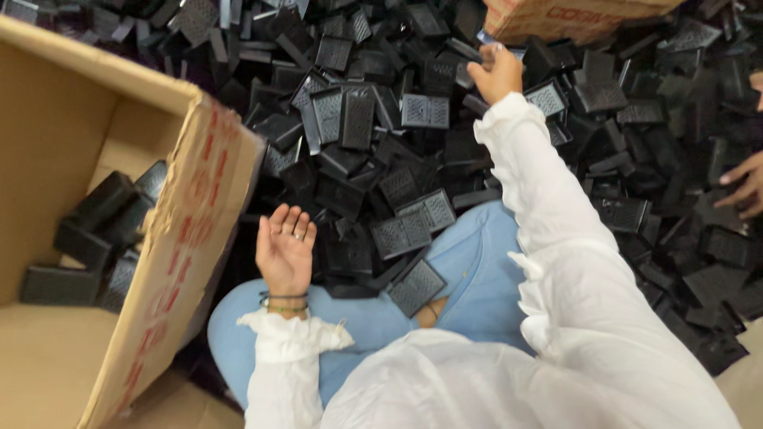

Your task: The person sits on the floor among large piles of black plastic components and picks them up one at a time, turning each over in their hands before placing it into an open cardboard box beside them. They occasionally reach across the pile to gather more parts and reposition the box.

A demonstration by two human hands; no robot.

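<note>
we sit on the floor with our knees in light blue jeans [469, 262] pushed into a big heap of black plastic pieces [413, 143], flat rectangular parts with a grid of small holes on one face. they lie loose and tumbled, some face up, some on edge, spreading across most of the view, so any one of them is within easy reach.

our left hand [284, 242] hangs just beside the cardboard box [191, 199] at our left, palm turned up, fingers spread apart and holding nothing; a ring and thin bracelets show on it. it sits between the box's torn flap and the pile. the box is tilted open towards us, and a few of the same black pieces [87, 230] already lie at its bottom.

our right hand [497, 73] is stretched far out over the heap, the white sleeve [548, 206] pulled long. its fingers are curled down among the pieces near a second cardboard box [572, 16] at the top edge; whether they are closed on a piece we cannot tell.

at the far right edge another person's hand [743, 187] rests on the same heap, well apart from ours.
</note>
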